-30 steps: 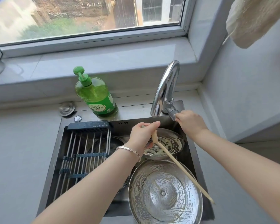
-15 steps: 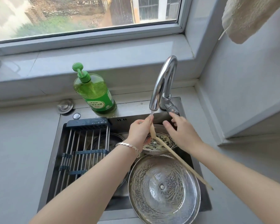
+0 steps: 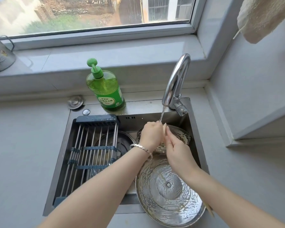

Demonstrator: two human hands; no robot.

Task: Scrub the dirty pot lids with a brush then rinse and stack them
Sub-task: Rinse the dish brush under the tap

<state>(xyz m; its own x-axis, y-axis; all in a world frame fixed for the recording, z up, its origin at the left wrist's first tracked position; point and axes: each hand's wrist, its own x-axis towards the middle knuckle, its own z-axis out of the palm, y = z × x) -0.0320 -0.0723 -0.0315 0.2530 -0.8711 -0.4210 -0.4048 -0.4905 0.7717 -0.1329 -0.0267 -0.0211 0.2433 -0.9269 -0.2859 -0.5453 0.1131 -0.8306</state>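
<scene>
In the head view, both hands meet under the thin stream of water [image 3: 161, 115] from the tap [image 3: 176, 79], at the far right of the sink [image 3: 155, 118]. The left hand [image 3: 150, 135] curls its fingers [image 3: 155, 127] round the upper end of the brush [image 3: 164, 127]. The right hand [image 3: 176, 150] lays its fingers [image 3: 169, 137] close together against it; I cannot tell whether they grip. A soapy big lid [image 3: 169, 195] lies near, a small lid [image 3: 182, 134] beyond the hands. A drying rack [image 3: 92, 145] spans the sink's left half, and a soap bottle [image 3: 105, 89] stands behind it.
</scene>
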